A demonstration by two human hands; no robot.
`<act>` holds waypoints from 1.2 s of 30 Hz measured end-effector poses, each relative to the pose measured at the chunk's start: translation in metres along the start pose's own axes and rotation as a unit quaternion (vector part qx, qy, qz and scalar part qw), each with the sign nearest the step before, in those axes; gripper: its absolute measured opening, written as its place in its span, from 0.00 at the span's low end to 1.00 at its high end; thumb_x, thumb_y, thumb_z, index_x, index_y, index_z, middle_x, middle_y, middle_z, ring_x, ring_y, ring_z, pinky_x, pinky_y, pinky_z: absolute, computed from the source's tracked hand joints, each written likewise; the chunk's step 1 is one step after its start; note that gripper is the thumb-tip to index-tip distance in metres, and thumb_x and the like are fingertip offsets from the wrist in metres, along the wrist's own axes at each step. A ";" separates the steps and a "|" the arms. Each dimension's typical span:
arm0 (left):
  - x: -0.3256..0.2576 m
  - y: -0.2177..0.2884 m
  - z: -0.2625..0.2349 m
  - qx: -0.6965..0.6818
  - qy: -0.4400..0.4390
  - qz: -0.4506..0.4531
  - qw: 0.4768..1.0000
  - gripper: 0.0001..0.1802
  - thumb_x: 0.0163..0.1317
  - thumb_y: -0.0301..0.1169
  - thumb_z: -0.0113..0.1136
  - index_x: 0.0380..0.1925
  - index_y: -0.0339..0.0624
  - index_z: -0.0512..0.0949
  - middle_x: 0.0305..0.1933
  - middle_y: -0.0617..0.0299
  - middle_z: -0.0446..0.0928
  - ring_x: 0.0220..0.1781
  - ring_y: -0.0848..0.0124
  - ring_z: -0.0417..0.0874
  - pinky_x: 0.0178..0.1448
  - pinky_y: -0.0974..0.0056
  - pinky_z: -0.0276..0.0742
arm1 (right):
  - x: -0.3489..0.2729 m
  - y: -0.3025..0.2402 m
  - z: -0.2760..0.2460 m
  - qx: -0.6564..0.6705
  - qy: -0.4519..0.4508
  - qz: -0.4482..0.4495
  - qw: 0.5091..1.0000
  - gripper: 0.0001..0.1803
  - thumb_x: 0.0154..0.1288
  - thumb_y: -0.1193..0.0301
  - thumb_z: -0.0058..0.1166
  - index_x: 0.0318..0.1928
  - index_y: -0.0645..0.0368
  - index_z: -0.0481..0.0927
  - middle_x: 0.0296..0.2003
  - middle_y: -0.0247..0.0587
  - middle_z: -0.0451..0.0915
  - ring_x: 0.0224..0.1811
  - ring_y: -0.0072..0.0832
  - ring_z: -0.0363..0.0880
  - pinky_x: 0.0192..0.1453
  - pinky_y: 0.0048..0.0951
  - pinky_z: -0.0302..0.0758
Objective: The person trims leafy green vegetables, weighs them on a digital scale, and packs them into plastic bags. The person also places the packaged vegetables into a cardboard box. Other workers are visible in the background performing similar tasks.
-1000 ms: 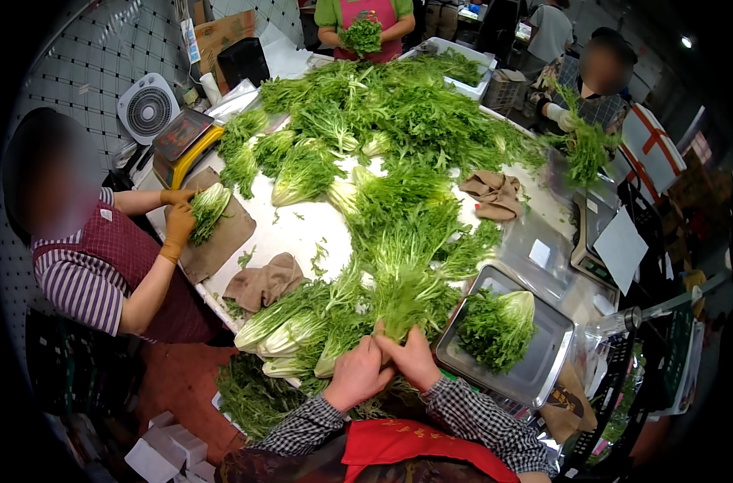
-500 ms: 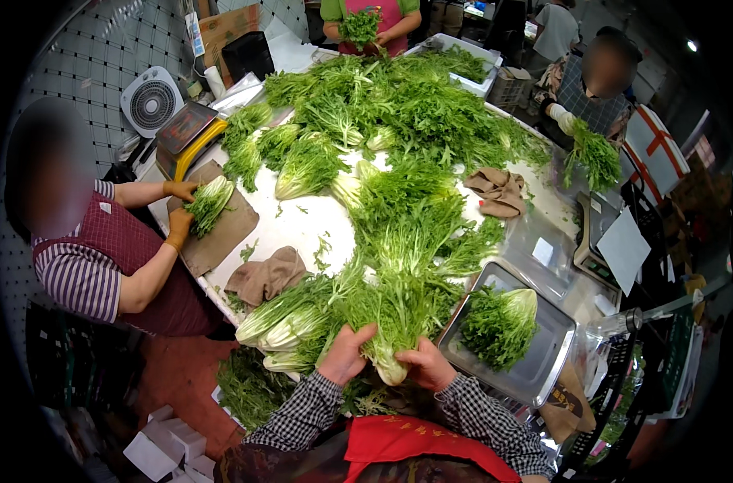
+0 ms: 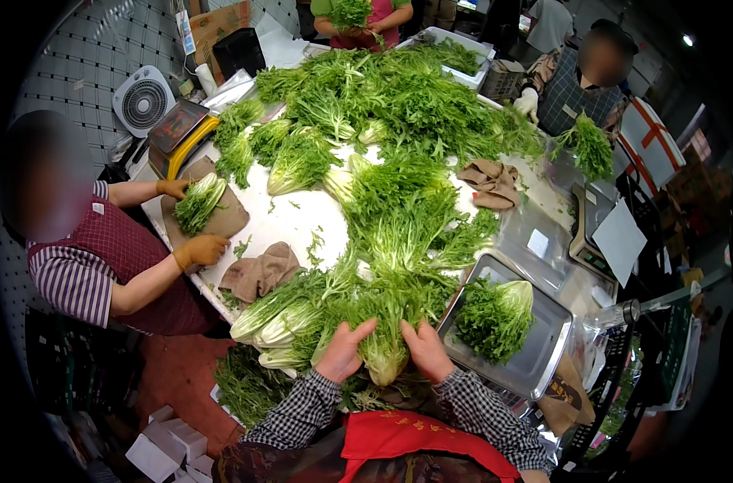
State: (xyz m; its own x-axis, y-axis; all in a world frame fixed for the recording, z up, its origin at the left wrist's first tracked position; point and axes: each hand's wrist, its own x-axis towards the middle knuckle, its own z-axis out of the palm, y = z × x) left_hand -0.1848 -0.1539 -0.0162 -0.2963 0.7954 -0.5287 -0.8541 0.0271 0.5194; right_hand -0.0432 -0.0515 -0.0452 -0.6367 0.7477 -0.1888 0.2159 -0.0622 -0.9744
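Between my two hands, at the table's near edge, is a head of curly endive (image 3: 383,354) with its pale base toward me. My left hand (image 3: 344,352) grips its left side, thumb along the leaves and the other fingers hidden in the greens. On the opposite side my right hand (image 3: 425,350) holds it the same way, its fingers partly covered by leaves. Several endive heads with white ribs (image 3: 282,326) lie just left of my left hand. To the right, one more endive head (image 3: 495,318) rests in a metal tray (image 3: 548,354).
A large pile of endive (image 3: 399,105) covers the table's far half. Brown cloths (image 3: 258,272) lie on the white tabletop. At the left, a co-worker's gloved hand (image 3: 199,252) is near a head by a yellow scale (image 3: 181,141). Two other people stand across the table.
The endive between my hands has turned, and my hands have shifted slightly around it. The left co-worker's near hand has moved off their endive. The right co-worker's gloved hand has moved left.
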 end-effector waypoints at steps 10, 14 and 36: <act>0.007 -0.001 -0.004 0.256 -0.096 0.039 0.961 0.23 0.59 0.26 0.67 0.55 0.35 0.74 0.52 0.60 0.78 0.50 0.71 0.79 0.55 0.64 0.75 | -0.004 -0.017 0.003 -0.350 -0.132 -0.061 0.925 0.37 0.69 0.58 0.50 0.63 0.82 0.61 0.23 0.64 0.79 0.26 0.56 0.80 0.31 0.51 0.76; 0.008 -0.005 -0.008 0.163 -0.052 0.007 0.985 0.19 0.59 0.23 0.66 0.52 0.35 0.77 0.48 0.60 0.81 0.47 0.70 0.82 0.52 0.64 0.77 | -0.007 -0.036 -0.005 -0.364 -0.193 -0.060 0.909 0.39 0.66 0.53 0.53 0.62 0.77 0.64 0.26 0.63 0.80 0.28 0.55 0.81 0.33 0.50 0.77; 0.007 -0.004 -0.011 0.162 -0.036 -0.030 0.986 0.16 0.58 0.21 0.64 0.48 0.34 0.78 0.45 0.59 0.83 0.43 0.70 0.84 0.47 0.64 0.80 | 0.004 -0.050 -0.002 -0.269 -0.024 -0.186 0.945 0.05 0.60 0.75 0.58 0.34 0.63 0.76 0.28 0.49 0.78 0.29 0.45 0.80 0.33 0.39 0.76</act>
State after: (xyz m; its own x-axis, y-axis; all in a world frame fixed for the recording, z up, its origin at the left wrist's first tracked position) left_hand -0.1878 -0.1552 -0.0296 -0.2076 0.8272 -0.5222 -0.6846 0.2585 0.6816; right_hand -0.0554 -0.0443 0.0029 -0.7731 0.6194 0.1368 0.3065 0.5536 -0.7743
